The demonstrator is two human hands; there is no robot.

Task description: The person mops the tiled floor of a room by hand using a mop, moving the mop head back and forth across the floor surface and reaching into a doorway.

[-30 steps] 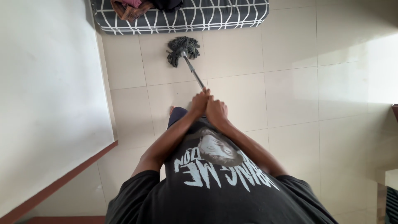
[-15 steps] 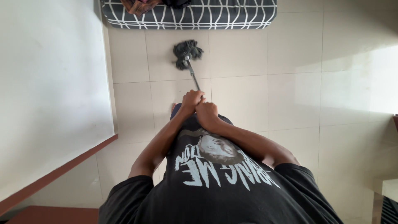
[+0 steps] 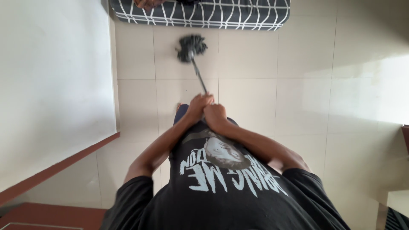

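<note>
Floor: pale glossy tiles (image 3: 298,98) run from the person's feet to a dark mattress with a white line pattern (image 3: 204,15) along the far edge; a white wall (image 3: 55,85) with a reddish-brown skirting closes the left side.
Mop: its dark stringy head (image 3: 191,44) rests on the tiles just short of the mattress (blurred, so the strands cannot be told apart), and the thin metal handle (image 3: 199,76) slopes back toward the body.
Why held so: both hands sit together at the near end of the handle, which lets the head lie far out on the floor.
Left hand (image 3: 199,105): fingers wrapped tight round the handle, forearm stretched forward from the left.
Right hand (image 3: 215,116): fingers clamped on the handle, touching the left hand just behind it, elbow bent outward.
Body: black printed shirt (image 3: 221,179) fills the lower view; one bare foot (image 3: 180,107) shows beside the left wrist.
</note>
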